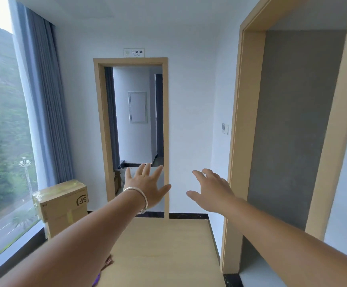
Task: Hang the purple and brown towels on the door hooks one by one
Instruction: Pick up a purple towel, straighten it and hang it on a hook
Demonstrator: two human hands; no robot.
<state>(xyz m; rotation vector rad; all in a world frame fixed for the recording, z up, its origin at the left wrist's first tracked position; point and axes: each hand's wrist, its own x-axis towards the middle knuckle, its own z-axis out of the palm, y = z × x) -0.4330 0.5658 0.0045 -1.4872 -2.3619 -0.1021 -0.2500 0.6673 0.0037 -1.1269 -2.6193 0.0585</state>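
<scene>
While we stand at the desk, both our hands are stretched forward in the air and hold nothing. Our left hand, with a bracelet on the wrist, has its grip spread, fingers straight and apart. Our right hand also has an open grip, fingers relaxed and a little bent, touching nothing.

Of the towels we see very little. Under our left forearm, at the near left edge of the desk, a small piece of brown cloth and a strip of purple cloth come out. We judge that these are the two towels, lying close together, but most of them is hidden by the arm.

We see no door hooks in this view. Ahead there is an open doorway with a sign above it, and a second opening at the right; no door leaf shows. Two boxes stand near the window.

So we judge that the task is at its start: no towel hangs anywhere, and both must yet be picked up and hung, one after the other.
</scene>
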